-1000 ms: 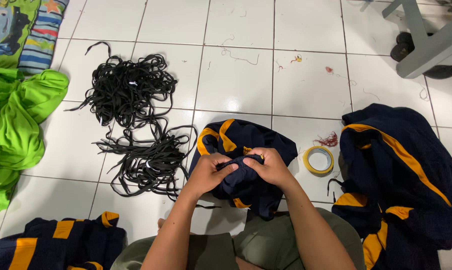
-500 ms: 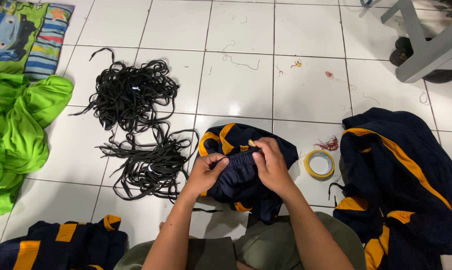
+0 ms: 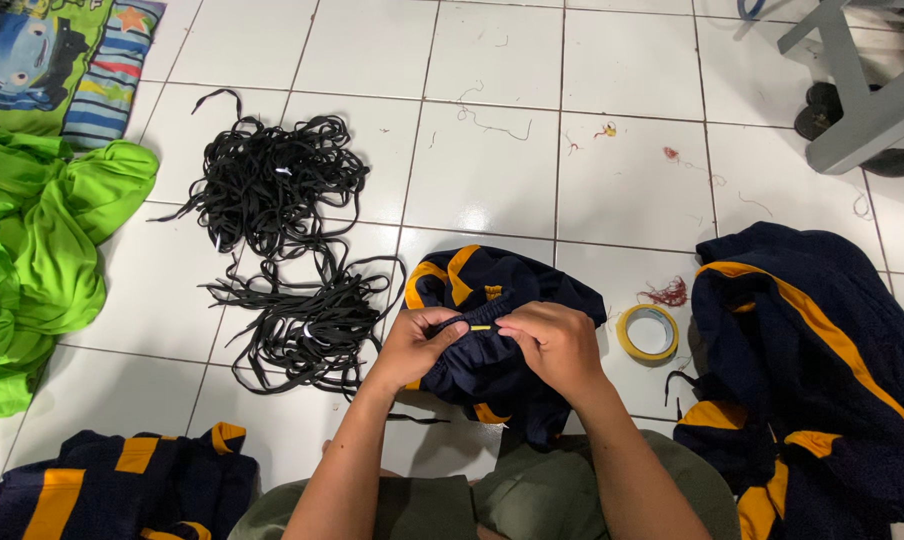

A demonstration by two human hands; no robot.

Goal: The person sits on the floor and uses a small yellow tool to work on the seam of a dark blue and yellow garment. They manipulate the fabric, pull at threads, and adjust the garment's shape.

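Observation:
Both of my hands grip a bunched navy garment with yellow stripes (image 3: 492, 290) on the white tiled floor in front of my lap. My left hand (image 3: 417, 345) pinches the gathered waistband from the left. My right hand (image 3: 552, 345) pinches the same band from the right. Between my fingertips a short yellow tip (image 3: 482, 327) pokes out of the fabric. Two tangles of black cords lie just left of the garment, the nearer cord tangle (image 3: 312, 320) almost touching my left hand.
The larger black cord pile (image 3: 272, 180) sits further back. A yellow tape roll (image 3: 648, 332) lies right of the garment. Navy-and-yellow clothes are heaped at the right (image 3: 812, 370) and bottom left (image 3: 112, 490). Green fabric (image 3: 32, 250) at left; grey furniture legs (image 3: 862, 90) top right.
My hands stay on the garment's waistband, kneading it slightly. The view has shifted a little. A yellow tip now shows between my fingers.

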